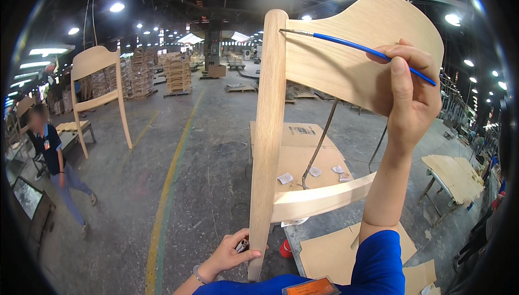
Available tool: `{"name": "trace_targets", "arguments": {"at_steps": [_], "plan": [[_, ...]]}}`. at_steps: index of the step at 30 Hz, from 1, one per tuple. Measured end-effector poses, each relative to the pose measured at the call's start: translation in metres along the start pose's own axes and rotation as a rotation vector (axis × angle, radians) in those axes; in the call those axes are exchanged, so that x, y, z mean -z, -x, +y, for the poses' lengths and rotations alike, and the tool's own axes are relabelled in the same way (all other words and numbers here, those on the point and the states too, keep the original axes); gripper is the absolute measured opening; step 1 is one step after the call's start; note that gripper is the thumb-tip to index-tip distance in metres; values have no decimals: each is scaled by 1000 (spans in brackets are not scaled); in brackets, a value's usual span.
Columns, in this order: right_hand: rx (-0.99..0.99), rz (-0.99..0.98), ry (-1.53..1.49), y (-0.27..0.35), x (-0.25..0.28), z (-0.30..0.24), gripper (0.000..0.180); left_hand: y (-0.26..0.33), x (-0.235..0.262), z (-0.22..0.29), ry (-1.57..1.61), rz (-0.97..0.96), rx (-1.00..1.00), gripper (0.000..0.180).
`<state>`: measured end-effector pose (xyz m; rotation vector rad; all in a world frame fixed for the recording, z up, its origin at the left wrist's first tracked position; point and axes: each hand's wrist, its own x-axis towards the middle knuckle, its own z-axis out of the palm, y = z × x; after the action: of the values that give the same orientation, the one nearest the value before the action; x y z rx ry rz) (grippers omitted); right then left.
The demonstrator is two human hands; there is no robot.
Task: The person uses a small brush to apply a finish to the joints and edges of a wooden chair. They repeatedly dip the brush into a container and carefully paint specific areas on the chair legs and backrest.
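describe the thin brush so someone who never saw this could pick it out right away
Start at the pale wooden chair back held upright in the middle of the view. Across its broad top panel lies a thin brush, pinched in the right hand, its tip at the joint with the round post. Its bright blue handle and metal ferrule set it apart from the bare wood around it.

My left hand [230,254] sits low, at the foot of the chair post [268,133], which stands upright right in front of me. My right hand [412,92] is up high to the right, before the backrest panel [357,52], with the brush [357,47] reaching left to the joint with the post. The lower rail [319,200] runs right from the post. Cardboard sheets [303,157] lie on the floor behind. Far left stands another chair frame [100,98], a person [54,160] before it.
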<state>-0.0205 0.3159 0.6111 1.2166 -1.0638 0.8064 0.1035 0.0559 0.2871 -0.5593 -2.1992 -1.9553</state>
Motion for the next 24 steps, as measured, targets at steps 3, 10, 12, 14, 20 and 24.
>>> {"name": "trace_targets", "arguments": {"at_steps": [3, 10, 12, 14, 20, 24], "plan": [[8, -1, 12, 1, -1, 1, 12, -1, -1, -1, 7, 9, -6, 46], [-30, -7, -59, 4, -3, 6, 13, -1, -1, -1, 13, 15, 4, 48], [5, -19, -24, 4, -4, 7, 13, -2, -1, -1, -2, 20, 1, 48], [-21, -14, -57, 5, -6, 9, 13, -2, -1, -1, -6, 24, -2, 48], [10, -20, -7, 6, -7, 15, 13, -4, 2, -2, -15, 32, -1, 50], [61, -44, 40, 13, -6, 15, 14, 0, -1, -9, -5, 36, 26, 52]]}}
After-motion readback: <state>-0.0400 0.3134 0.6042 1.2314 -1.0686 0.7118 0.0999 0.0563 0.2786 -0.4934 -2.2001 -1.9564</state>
